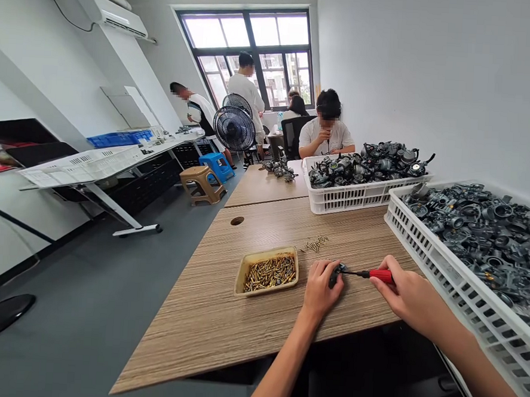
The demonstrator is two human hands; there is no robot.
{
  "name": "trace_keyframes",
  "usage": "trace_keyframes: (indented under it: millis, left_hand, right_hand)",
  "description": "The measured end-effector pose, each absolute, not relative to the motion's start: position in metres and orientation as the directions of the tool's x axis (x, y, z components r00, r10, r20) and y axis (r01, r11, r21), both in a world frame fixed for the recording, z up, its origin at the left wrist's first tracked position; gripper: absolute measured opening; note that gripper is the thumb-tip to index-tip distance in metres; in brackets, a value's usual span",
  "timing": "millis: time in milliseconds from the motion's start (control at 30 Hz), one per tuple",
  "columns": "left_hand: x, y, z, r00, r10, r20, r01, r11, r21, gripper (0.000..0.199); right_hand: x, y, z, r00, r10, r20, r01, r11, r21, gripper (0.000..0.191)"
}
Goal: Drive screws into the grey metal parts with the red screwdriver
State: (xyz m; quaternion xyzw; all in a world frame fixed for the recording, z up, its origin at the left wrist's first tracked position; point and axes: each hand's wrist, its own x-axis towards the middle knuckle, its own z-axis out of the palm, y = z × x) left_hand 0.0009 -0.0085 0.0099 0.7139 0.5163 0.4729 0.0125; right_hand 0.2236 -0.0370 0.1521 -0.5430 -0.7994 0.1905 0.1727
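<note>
At the near edge of the wood-grain counter [186, 319], a small dark part [334, 278] was pinned down under the curled fingers of the left hand [323, 289], and a screwdriver [380, 276] was gripped by its red handle in the right hand [403, 291], its shaft pointed at the part; whether a screw was touched could not be told. To the right, a long white slatted crate [428, 239] was heaped with dark grey metal parts [483, 227]. Just beside the left hand, a shallow cream tray [237, 285] was seen filled with small brass-coloured and grey pieces [269, 273], and a few more pieces [316, 244] were scattered behind it on the bare wood. Farther back, a second white crate [350, 199] was piled above its rim with dark assemblies [375, 162], and a smaller cluster of them [281, 168] was laid to its left. Behind that crate a seated person [311, 142] was partly hidden. Across the aisle, a blue basket [116, 138] was placed on a white counter [160, 150], its contents too small to be made out.
</note>
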Motion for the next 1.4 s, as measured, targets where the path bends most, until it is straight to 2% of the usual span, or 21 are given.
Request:
trace_keyframes:
  millis: [100, 333, 400, 633, 900, 1200, 1400]
  left_hand:
    - [0.0005, -0.0085, 0.0092, 0.026, 0.747, 0.664, 0.73, -0.469, 0.498, 0.031]
    - [0.0001, -0.0078, 0.0081, 0.03, 0.738, 0.674, 0.733, -0.474, 0.487, 0.03]
    - [0.0005, -0.0078, 0.0082, 0.026, 0.738, 0.675, 0.732, -0.474, 0.49, 0.031]
    - [0.0012, -0.0078, 0.0077, 0.019, 0.744, 0.667, 0.737, -0.461, 0.494, 0.033]
    - [0.0, -0.0077, 0.0072, 0.023, 0.746, 0.665, 0.738, -0.462, 0.492, 0.034]
    - [0.0006, -0.0087, 0.0084, 0.017, 0.754, 0.657, 0.743, -0.449, 0.496, 0.035]
    - [0.0, -0.0083, 0.0081, 0.02, 0.758, 0.652, 0.742, -0.449, 0.498, 0.033]
  right_hand:
    - [0.2228, -0.0379, 0.1522, -0.346, 0.936, 0.063, 0.8, 0.33, -0.5, 0.02]
    - [0.2248, -0.041, 0.1565, -0.432, 0.893, 0.128, 0.712, 0.425, -0.559, 0.013]
    - [0.2244, -0.0396, 0.1548, -0.408, 0.903, 0.133, 0.728, 0.41, -0.55, 0.01]
    - [0.2225, -0.0362, 0.151, -0.33, 0.942, 0.066, 0.809, 0.318, -0.495, 0.02]
    - [0.2241, -0.04, 0.1572, -0.427, 0.896, 0.12, 0.719, 0.418, -0.555, 0.01]
    - [0.2247, -0.036, 0.1514, -0.33, 0.943, 0.048, 0.81, 0.309, -0.497, 0.022]
    - [0.2245, -0.0397, 0.155, -0.41, 0.906, 0.103, 0.732, 0.394, -0.556, 0.014]
